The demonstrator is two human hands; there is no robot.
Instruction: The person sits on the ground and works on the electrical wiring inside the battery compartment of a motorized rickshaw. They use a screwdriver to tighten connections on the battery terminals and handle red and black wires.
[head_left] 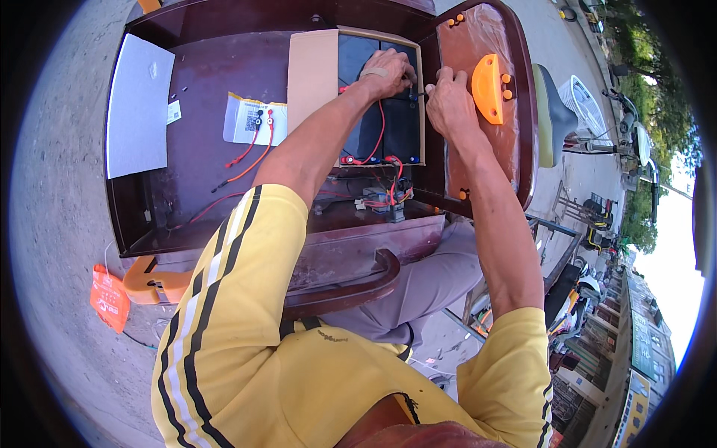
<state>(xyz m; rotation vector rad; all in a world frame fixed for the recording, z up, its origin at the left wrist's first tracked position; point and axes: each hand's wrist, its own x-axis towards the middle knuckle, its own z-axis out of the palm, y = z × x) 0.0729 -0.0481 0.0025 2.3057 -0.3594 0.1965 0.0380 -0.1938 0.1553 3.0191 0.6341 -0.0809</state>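
My left hand [385, 75], a beige plaster on its back, is on the black batteries [358, 127] in an open cardboard box [314, 78], its curled fingers at a terminal, hiding what they hold. My right hand [452, 104] is closed at the box's right edge, with a small dark piece at its fingers that I cannot make out. Red leads [379, 131] with red and blue terminals run along the batteries. Loose leads [254, 153] lie over a printed white packet [235, 131]. Wiring and a grey connector block [392, 209] sit below the box.
The maroon compartment [224, 60] holds a white foam sheet [138, 104]. Its raised lid [515, 172] at right carries an orange fitting [487, 89]. Orange plastic parts [153, 284] and a red bag [108, 299] lie lower left. Parked vehicles [590, 224] stand at right.
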